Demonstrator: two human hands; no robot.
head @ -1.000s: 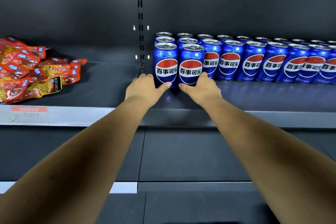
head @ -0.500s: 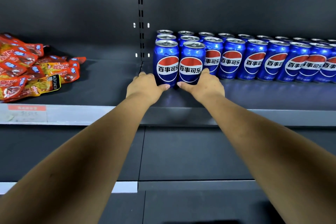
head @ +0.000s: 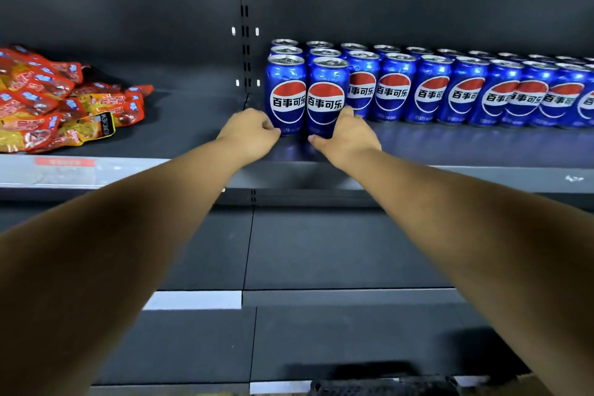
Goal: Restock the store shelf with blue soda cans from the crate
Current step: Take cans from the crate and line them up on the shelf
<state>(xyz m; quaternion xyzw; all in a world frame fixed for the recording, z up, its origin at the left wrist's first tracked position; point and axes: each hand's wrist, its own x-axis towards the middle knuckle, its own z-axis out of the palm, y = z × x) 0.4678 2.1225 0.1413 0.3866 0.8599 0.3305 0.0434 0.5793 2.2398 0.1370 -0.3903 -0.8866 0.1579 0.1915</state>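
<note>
Item: 2 front cans, blue soda, upright on the shelf (head: 193,125) at the left end of the stocked row (head: 450,90), just beside the slotted upright (head: 245,42). My left hand (head: 249,135) has its fingers curled against the lower wall of the left can (head: 285,95); my right hand (head: 345,135) wraps the base of the right can (head: 327,98), thumb in front, fingers behind. Both cans touch each other and the cans behind. Handling, as I judge it: full cans, moderately heavy, rigid but dentable, smooth and likely slick; best held low around the wall, as I have them, or slid on their bases. Room: open shelf in front of the row to the right, up to the front lip (head: 418,175); bare shelf to the left, then snack packets (head: 64,100) well apart. Risk: a nudge could topple neighbours. Crate: a dark edge (head: 382,387) at the bottom of view may be it; I cannot tell.
</note>
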